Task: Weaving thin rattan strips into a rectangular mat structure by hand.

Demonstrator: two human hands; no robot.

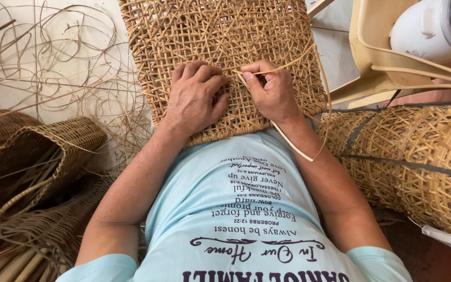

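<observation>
A flat woven rattan panel (220,36) with an open lattice leans against my belly, reaching up to the top of the view. My left hand (197,96) presses palm-down on its lower middle, fingers curled onto the weave. My right hand (272,91) sits just to the right, thumb and fingers pinching a thin rattan strip (317,104). That strip runs up over the panel, bends down along its right edge and loops back near my right forearm.
Loose rattan strands (53,68) lie tangled on the pale floor at left. Dark woven baskets (43,151) are piled at lower left. A large light woven basket (424,156) lies at right, below a cream plastic chair (377,52) and a white appliance (434,26).
</observation>
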